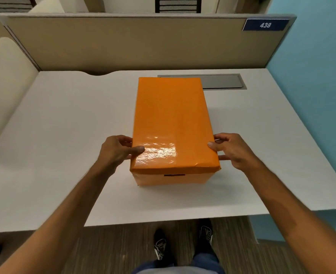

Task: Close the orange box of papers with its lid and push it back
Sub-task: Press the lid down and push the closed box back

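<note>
The orange box stands in the middle of the white desk, and its glossy orange lid sits flat on top and covers it. No papers show. My left hand grips the lid's near left edge, thumb on top and fingers down the side. On the near right edge my right hand holds it the same way. A dark handle slot shows on the box's front face below the lid.
A grey cable hatch lies in the desk just behind the box. A beige partition closes the desk's far edge, with a blue sign "438". A blue wall is on the right. My feet stand below the desk's front edge.
</note>
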The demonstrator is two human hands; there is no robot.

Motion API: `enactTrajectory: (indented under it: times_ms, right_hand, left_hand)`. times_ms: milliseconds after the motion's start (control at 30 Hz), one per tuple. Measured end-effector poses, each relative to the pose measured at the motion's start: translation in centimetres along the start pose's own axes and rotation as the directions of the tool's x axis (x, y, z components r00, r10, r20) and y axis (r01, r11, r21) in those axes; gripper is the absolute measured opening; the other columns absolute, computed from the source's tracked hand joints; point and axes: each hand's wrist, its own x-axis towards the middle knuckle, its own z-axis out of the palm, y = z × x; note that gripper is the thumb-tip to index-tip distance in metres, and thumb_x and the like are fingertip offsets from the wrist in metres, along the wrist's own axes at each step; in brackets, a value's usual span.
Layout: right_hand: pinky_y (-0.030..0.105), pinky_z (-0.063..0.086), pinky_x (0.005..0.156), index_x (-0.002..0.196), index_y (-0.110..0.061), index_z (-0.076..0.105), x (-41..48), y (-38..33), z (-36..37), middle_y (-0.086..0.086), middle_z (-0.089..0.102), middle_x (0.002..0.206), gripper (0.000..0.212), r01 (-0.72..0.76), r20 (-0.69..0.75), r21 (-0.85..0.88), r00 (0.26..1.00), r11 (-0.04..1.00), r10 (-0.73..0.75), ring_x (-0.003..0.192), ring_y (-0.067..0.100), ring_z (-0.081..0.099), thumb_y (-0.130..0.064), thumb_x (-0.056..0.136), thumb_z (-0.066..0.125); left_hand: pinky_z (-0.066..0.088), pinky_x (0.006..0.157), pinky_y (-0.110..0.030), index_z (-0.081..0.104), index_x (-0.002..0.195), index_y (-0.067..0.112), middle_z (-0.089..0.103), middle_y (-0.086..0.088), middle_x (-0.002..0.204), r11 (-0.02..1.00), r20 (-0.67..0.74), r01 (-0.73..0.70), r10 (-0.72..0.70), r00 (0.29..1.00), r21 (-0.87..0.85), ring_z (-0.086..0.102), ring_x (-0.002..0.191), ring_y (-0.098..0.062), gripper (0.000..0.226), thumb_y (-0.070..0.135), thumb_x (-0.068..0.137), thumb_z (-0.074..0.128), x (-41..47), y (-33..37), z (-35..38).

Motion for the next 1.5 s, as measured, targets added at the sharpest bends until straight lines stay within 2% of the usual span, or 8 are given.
enactTrajectory:
  times_ms: [500, 667, 900, 967, 1067, 1167, 1300, 1500]
  right_hand:
    - [0.049, 0.054, 0.082, 0.137, -0.013, 0.053, -0.2, 0.6, 1.2, 0.005, 0.060, 0.123, 0.047, -0.016, -0.015, -0.060, 1.000, 0.998, 0.015, 0.108, 0.029, 0.060, -0.020, 0.092, 0.065]
    - [0.045, 0.055, 0.075, 0.134, -0.013, 0.055, 0.0, 0.8, 1.2, 0.005, 0.062, 0.120, 0.046, -0.022, -0.029, -0.043, 0.999, 0.999, 0.021, 0.106, 0.029, 0.061, -0.020, 0.091, 0.067]
    - [0.034, 0.055, 0.069, 0.139, -0.019, 0.046, 1.2, 1.0, 0.7, 0.004, 0.059, 0.122, 0.059, 0.020, -0.017, -0.012, 1.000, 1.000, -0.020, 0.105, 0.027, 0.062, -0.027, 0.086, 0.073]
    - [0.032, 0.054, 0.069, 0.139, -0.022, 0.045, 2.1, 0.7, 0.6, 0.004, 0.058, 0.125, 0.060, 0.060, -0.014, -0.001, 0.998, 0.998, -0.060, 0.105, 0.024, 0.062, -0.036, 0.087, 0.070]
    - [0.043, 0.056, 0.082, 0.144, -0.024, 0.042, 4.3, -0.1, 0.8, 0.006, 0.058, 0.130, 0.062, 0.092, -0.067, -0.045, 0.993, 0.995, -0.095, 0.113, 0.028, 0.060, -0.042, 0.089, 0.066]
    - [0.051, 0.053, 0.093, 0.149, -0.028, 0.037, 6.9, -1.6, 1.0, 0.009, 0.054, 0.138, 0.066, 0.142, -0.098, -0.108, 0.983, 0.984, -0.153, 0.118, 0.029, 0.058, -0.046, 0.090, 0.063]
    - [0.052, 0.050, 0.098, 0.151, -0.031, 0.032, 10.9, -3.9, 1.1, 0.010, 0.050, 0.145, 0.066, 0.168, -0.112, -0.117, 0.977, 0.979, -0.181, 0.125, 0.030, 0.054, -0.047, 0.092, 0.059]
    - [0.049, 0.051, 0.096, 0.150, -0.027, 0.035, 16.2, -6.4, 1.5, 0.012, 0.054, 0.142, 0.055, 0.211, -0.102, -0.212, 0.966, 0.954, -0.236, 0.121, 0.030, 0.057, -0.042, 0.099, 0.049]
  left_hand:
    - [0.058, 0.089, -0.052, 0.056, 0.136, 0.007, 0.067, -0.016, 0.129, 0.996, -0.009, -0.012, 0.012, 1.000, -0.092, 0.069, 0.107, -0.037, 0.071, 0.029, 0.074, 0.083, 0.3, -2.2, 0.4]
    - [0.058, 0.090, -0.052, 0.055, 0.136, 0.010, 0.065, -0.014, 0.130, 0.995, 0.006, -0.018, 0.019, 1.000, -0.096, 0.067, 0.108, -0.035, 0.073, 0.032, 0.073, 0.084, 0.5, -2.6, 0.3]
    - [0.043, 0.104, -0.052, 0.028, 0.149, 0.027, 0.048, -0.011, 0.148, 0.992, 0.143, 0.026, -0.007, 0.990, -0.125, 0.052, 0.125, -0.033, 0.081, 0.014, 0.083, 0.074, 3.1, -2.1, 0.7]
    - [0.040, 0.106, -0.052, 0.023, 0.152, 0.028, 0.046, -0.011, 0.150, 0.990, 0.147, 0.022, 0.000, 0.989, -0.143, 0.049, 0.129, -0.035, 0.082, 0.017, 0.086, 0.070, 4.3, -1.4, 0.9]
    - [0.039, 0.102, -0.048, 0.019, 0.155, 0.027, 0.045, -0.012, 0.152, 0.986, 0.111, -0.005, 0.024, 0.994, -0.168, 0.049, 0.132, -0.035, 0.081, 0.031, 0.089, 0.067, 6.3, 0.1, 1.0]
    - [0.041, 0.099, -0.046, 0.019, 0.157, 0.026, 0.044, -0.011, 0.153, 0.981, 0.082, -0.059, 0.075, 0.994, -0.182, 0.051, 0.130, -0.031, 0.075, 0.036, 0.095, 0.060, 8.3, 1.8, 0.9]
    - [0.039, 0.109, -0.053, 0.019, 0.158, 0.023, 0.039, -0.011, 0.158, 0.985, 0.052, -0.066, 0.075, 0.996, -0.159, 0.045, 0.139, -0.036, 0.072, 0.045, 0.097, 0.053, 11.4, 3.8, 0.8]
    - [0.045, 0.107, -0.057, 0.047, 0.145, 0.012, 0.054, -0.012, 0.145, 0.992, -0.044, -0.104, 0.101, 0.994, -0.069, 0.057, 0.127, -0.034, 0.058, 0.049, 0.100, 0.041, 14.9, 6.4, 1.2]
